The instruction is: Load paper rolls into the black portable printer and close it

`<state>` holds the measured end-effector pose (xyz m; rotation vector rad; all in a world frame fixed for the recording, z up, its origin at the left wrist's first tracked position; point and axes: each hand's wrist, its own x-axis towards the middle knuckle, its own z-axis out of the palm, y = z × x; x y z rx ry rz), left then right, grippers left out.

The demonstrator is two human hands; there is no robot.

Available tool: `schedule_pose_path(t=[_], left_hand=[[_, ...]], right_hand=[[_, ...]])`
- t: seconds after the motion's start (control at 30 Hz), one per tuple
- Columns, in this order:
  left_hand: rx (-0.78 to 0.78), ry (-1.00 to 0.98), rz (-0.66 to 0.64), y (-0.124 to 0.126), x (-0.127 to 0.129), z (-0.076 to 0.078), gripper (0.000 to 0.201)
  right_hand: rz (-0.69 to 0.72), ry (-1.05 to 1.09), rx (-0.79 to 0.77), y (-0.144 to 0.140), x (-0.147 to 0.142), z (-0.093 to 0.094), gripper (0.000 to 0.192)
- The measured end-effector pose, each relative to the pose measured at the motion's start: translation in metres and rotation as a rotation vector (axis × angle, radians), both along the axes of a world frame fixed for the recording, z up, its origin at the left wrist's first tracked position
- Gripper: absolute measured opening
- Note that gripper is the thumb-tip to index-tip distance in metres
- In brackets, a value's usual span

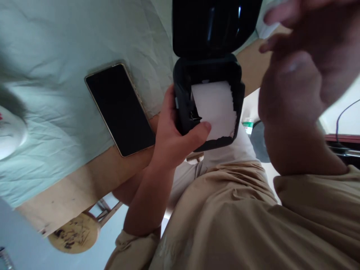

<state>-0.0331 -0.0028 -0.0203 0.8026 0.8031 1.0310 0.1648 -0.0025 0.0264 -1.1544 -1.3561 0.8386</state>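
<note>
My left hand [180,137] grips a small black label printer [182,97] by its left side, the thumb resting over the front edge on the paper. Its glossy lid [213,26] stands open, tipped back. Inside sits a white paper roll [215,105] with a ragged right and lower edge. My right hand [303,63] is raised at the upper right, apart from the printer and blurred. Its fingers look spaced apart, and I see nothing held in them.
A phone [120,108] with a dark screen lies left of the printer on a table under a pale green cover [56,45]. A white rounded object [11,131] sits at the left edge. Below the table edge is a round wooden stool [74,232].
</note>
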Motion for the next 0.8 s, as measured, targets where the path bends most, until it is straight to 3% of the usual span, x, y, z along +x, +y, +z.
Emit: schedule_pose_path(t=[0.1, 0.2, 0.27, 0.33, 0.43, 0.53, 0.6, 0.67, 0.8], left_hand=[[-0.011, 0.019, 0.016, -0.001, 0.001, 0.001, 0.060], [0.019, 0.002, 0.031, -0.001, 0.000, 0.001, 0.053], [0.029, 0.004, 0.031, 0.000, -0.001, 0.002, 0.050], [0.018, 0.002, 0.010, 0.000, -0.002, 0.004, 0.053], [-0.007, -0.083, -0.052, 0.000, 0.001, 0.010, 0.058], [-0.023, -0.141, -0.029, -0.003, 0.008, 0.019, 0.048], [-0.094, -0.115, 0.126, -0.005, 0.011, 0.025, 0.035], [-0.046, -0.099, 0.128, -0.005, 0.011, 0.028, 0.022], [-0.051, -0.109, 0.066, -0.004, 0.012, 0.031, 0.018]], right_hand=[[-0.114, 0.209, 0.116, 0.013, -0.008, -0.007, 0.034], [-0.096, 0.339, 0.158, 0.023, -0.009, -0.012, 0.046], [-0.041, 0.326, 0.118, 0.022, -0.009, -0.011, 0.028], [0.036, 0.229, -0.013, 0.017, -0.010, -0.007, 0.029], [0.155, -0.030, -0.123, 0.005, -0.012, 0.002, 0.058], [0.236, -0.244, -0.048, 0.001, -0.014, 0.007, 0.066], [0.236, -0.297, 0.001, 0.002, -0.013, 0.006, 0.065], [0.210, -0.347, 0.034, 0.004, -0.012, 0.003, 0.062], [0.169, -0.449, 0.084, 0.005, -0.010, -0.003, 0.062]])
